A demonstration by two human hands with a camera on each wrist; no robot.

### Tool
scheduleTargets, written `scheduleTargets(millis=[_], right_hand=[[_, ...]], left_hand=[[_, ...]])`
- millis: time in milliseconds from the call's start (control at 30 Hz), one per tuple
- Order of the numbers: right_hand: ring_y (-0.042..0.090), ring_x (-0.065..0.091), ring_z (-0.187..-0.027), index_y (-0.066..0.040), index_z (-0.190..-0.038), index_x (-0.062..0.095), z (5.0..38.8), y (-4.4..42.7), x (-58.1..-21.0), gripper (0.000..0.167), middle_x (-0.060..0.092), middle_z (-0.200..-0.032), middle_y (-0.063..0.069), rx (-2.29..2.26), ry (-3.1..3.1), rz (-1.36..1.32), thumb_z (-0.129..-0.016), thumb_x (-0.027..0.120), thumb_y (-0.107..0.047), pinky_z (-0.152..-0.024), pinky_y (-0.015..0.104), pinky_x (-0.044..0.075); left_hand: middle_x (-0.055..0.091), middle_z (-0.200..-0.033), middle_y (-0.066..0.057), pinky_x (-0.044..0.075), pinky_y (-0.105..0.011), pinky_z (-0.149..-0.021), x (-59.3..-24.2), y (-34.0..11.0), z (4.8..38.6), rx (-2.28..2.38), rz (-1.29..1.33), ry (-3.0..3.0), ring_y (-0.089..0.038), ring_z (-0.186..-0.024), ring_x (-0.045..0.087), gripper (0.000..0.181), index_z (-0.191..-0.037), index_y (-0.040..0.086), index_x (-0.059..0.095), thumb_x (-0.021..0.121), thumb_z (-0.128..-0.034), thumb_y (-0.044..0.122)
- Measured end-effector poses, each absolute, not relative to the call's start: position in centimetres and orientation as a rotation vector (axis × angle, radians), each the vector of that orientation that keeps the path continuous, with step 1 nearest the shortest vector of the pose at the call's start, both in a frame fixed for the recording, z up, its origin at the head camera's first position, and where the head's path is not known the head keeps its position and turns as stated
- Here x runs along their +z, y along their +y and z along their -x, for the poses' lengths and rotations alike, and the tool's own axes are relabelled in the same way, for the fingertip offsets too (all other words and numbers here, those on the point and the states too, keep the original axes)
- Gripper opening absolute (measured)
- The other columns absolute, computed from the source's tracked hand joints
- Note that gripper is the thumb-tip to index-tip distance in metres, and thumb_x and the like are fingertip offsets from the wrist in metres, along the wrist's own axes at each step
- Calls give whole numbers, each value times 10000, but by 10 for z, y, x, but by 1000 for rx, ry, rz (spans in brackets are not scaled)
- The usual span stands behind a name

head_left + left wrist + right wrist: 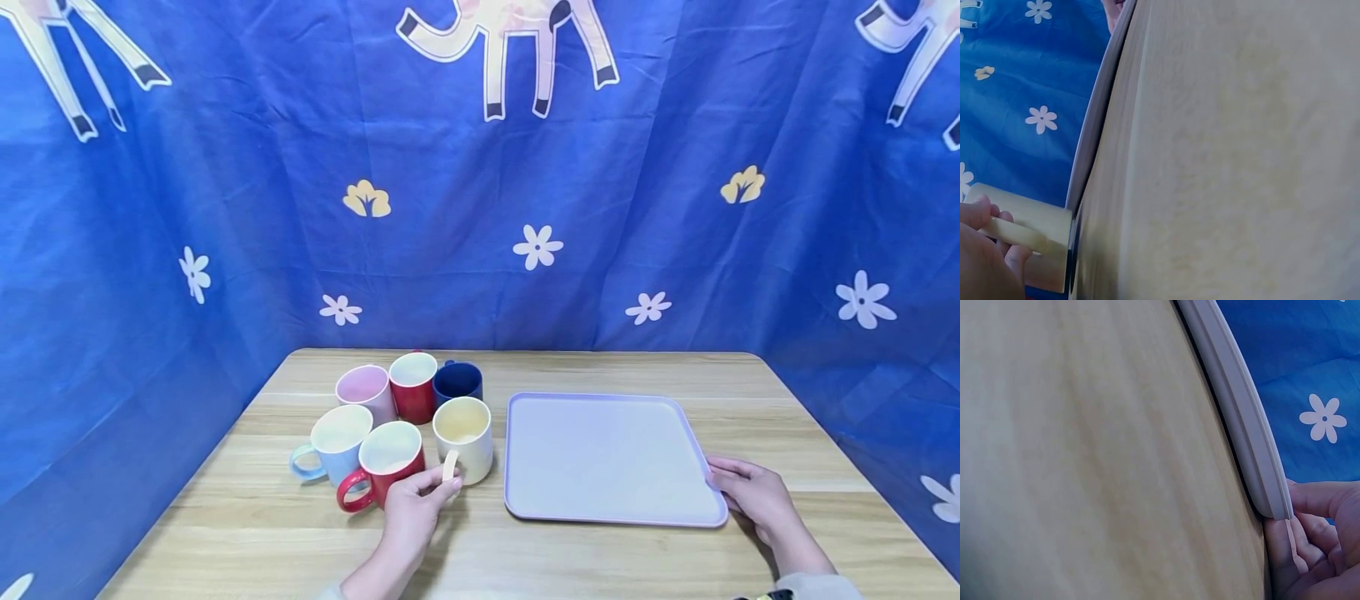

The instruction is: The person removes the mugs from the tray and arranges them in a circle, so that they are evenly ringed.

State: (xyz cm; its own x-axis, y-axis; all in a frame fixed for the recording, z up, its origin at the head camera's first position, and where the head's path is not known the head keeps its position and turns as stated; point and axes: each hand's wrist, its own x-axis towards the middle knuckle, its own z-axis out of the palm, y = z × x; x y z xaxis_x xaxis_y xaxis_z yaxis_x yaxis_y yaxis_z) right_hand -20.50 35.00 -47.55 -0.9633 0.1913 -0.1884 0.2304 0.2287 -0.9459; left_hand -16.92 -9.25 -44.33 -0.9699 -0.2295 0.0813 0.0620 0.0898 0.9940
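Note:
My left hand (pixel 414 510) grips the handle of a cream mug (pixel 476 457), which stands upright left of a pale lilac tray (pixel 600 458). In the left wrist view, the fingers of the left hand (pixel 988 259) curl around the handle of the mug (pixel 1035 215). At the tray's right edge, near its front corner, my right hand (pixel 759 497) pinches the rim. The right wrist view shows the thumb of the right hand (pixel 1325 534) on top of the tray (pixel 1235 400) and fingers beneath it. Bare tray surface shows.
Left of the cream mug are a red mug (pixel 386 467) at the front, a light blue mug (pixel 341 454), a pink mug (pixel 382 400), another red mug (pixel 413 400) and a navy mug (pixel 459 382). Blue curtains (pixel 480 250) surround the wooden table (pixel 570 567).

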Motion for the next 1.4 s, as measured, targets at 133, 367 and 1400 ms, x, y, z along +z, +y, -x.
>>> scheduleTargets(millis=[133, 367, 1400], right_hand=[[22, 636, -792, 160, -1283, 473, 205, 349, -475, 535, 694, -1021, 117, -1886, 2435, -412, -873, 669, -121, -703, 240, 544], [17, 633, -795, 160, -1285, 472, 204, 350, -474, 539, 692, -1032, 122, -1877, 2437, -412, -876, 669, -131, -704, 241, 545], [23, 635, -798, 154, -1283, 480, 204, 350, -474, 528, 692, -1035, 123, -1872, 2434, -422, -878, 668, -127, -702, 243, 545]], left_hand=[[699, -922, -189, 490, -179, -620, -445, -93, 169, -1971, -189, -2118, -16, -713, 575, 218, -970, -105, 702, 742, -766, -38], [707, -899, -154, 483, -175, -623, -449, -95, 169, -1950, -236, -2119, -15, -718, 578, 211, -962, -101, 705, 746, -769, -26], [703, -924, -172, 521, -190, -669, -447, -96, 163, -1963, -239, -2093, -63, -738, 651, 247, -1008, -94, 684, 743, -784, -10]])
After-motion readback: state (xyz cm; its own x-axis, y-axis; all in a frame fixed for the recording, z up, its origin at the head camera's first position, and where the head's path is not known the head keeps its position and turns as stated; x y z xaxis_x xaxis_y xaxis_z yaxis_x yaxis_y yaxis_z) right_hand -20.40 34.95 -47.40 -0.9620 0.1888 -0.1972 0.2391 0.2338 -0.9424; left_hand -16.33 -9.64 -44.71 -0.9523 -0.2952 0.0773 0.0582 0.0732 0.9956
